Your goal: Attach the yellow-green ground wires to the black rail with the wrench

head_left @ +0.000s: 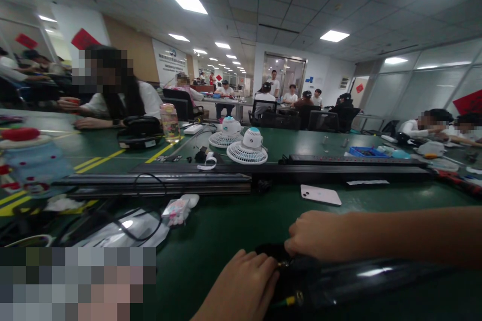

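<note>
At the table's near edge, my left hand (244, 281) is closed, its fingers curled against a small dark part with brass-coloured bits. My right hand (316, 233) is closed like a fist just beside it, and its fingertips are hidden. Under my right forearm, a long glossy black bar (354, 281) reaches off to the right. A yellow-green wire (289, 301) shows by its near end, below my hands. What exactly each hand grips is dark and covered by the fingers. Above my right hand, a pale pink phone (321, 194) lies on the green table (226, 220).
Long dark bars (158, 183) and a black power strip (354, 159) lie across the table. Beyond stand two white fans (247, 148), a drink bottle (170, 123) and a blue tray (367, 152). Clear plastic bags (128, 228) and cables lie left. A person (120, 90) sits opposite.
</note>
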Available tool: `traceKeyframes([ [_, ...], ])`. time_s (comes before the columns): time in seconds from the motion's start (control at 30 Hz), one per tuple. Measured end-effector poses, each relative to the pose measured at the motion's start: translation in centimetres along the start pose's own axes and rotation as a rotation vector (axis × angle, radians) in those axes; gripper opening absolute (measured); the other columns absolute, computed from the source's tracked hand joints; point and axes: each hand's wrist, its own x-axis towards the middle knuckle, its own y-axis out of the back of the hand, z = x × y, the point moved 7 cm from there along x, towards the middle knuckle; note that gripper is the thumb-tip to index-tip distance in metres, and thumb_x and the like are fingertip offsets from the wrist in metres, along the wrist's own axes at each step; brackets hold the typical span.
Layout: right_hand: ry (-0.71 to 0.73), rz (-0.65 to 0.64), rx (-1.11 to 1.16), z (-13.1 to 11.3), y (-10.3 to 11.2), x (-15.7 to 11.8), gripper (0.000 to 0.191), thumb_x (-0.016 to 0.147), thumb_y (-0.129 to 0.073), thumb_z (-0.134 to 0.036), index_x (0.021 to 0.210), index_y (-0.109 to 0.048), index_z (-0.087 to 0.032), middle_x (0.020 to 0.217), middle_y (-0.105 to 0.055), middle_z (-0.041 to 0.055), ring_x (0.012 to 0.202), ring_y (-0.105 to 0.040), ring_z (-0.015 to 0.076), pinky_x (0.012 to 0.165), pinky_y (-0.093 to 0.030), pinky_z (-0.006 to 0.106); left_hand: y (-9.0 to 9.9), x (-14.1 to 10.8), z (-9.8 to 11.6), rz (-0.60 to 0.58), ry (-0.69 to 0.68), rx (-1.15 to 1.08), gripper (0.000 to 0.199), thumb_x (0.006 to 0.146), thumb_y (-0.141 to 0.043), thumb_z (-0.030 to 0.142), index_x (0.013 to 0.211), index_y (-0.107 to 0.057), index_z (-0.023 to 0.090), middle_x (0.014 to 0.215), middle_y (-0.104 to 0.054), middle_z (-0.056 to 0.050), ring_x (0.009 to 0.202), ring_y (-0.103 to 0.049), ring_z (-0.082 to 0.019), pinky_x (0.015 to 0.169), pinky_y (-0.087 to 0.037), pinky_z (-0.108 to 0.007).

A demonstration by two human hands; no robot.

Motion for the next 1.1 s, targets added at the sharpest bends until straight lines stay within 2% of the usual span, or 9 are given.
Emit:
traceKeyframes([
  [0.3, 0.014, 0.063, 0.035, 0.5, -1.1, -1.2, 0.015, 0.099, -0.058, -0.015, 0.096, -0.073, -0.015, 0.085, -0.067, 0.0089, 0.077, -0.063, 0.0235, 0.069, -0.041, 0.033, -0.1, 0.4, 0.6, -0.04, -0.024, 0.027, 0.02, 0.104, -0.044, 0.02, 0.098, -0.063, 0.019, 0.096, -0.068, -0.003, 0.086, -0.063, -0.02, 0.08, -0.042, -0.037],
  [0.53, -0.051, 0.083, 0.138, 1.2, -1.5, -1.4, 0.021, 0.097, -0.057, -0.011, 0.106, -0.074, -0.02, 0.093, -0.068, 0.0071, 0.086, -0.064, 0.023, 0.076, -0.044, 0.032, 0.0, 0.2, 0.6, -0.029, -0.029, 0.046, 0.021, 0.104, -0.043, 0.019, 0.096, -0.062, 0.019, 0.093, -0.068, -0.003, 0.084, -0.063, -0.019, 0.078, -0.041, -0.035],
  [0.83, -0.133, 0.063, 0.231, 1.5, -1.8, -1.4, 0.024, 0.095, -0.056, -0.011, 0.108, -0.075, -0.02, 0.095, -0.069, 0.0068, 0.086, -0.066, 0.023, 0.069, -0.044, 0.03, -0.4, 0.2, 0.4, -0.063, -0.008, 0.024, 0.02, 0.104, -0.042, 0.02, 0.098, -0.061, 0.02, 0.096, -0.067, -0.001, 0.086, -0.062, -0.02, 0.08, -0.04, -0.037],
  [1.1, -0.167, 0.065, 0.246, 1.6, -1.8, -1.5, 0.023, 0.096, -0.054, -0.011, 0.107, -0.074, -0.019, 0.095, -0.069, 0.0074, 0.086, -0.066, 0.0238, 0.07, -0.045, 0.031, -0.4, 0.3, 0.4, -0.059, -0.005, 0.025, 0.018, 0.103, -0.044, 0.019, 0.1, -0.062, 0.021, 0.099, -0.068, -0.001, 0.088, -0.063, -0.021, 0.081, -0.041, -0.039],
])
